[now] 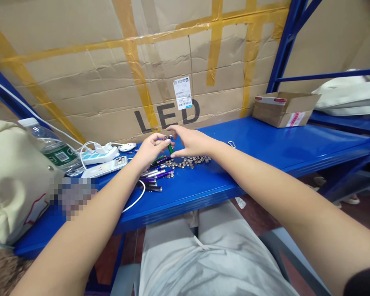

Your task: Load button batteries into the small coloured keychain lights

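A small green tube (170, 149) with a silvery end is held upright between my two hands above the blue table. My left hand (152, 149) pinches its upper part with thumb and fingers. My right hand (189, 142) curves around it from the other side, thumb near its lower end and fingertips at the top. Just below my hands lie many small round metal pieces (188, 161), like button cells. Several purple, black and silver tubes (156, 174) are heaped below my left hand.
A phone (106, 166), a power strip (100, 155), a water bottle (54, 146) and a pale bag (15, 176) are at the left. A metal clip (231, 144) lies right of my hands. An open carton (285, 109) stands at the back right, before a large LED box (111, 82).
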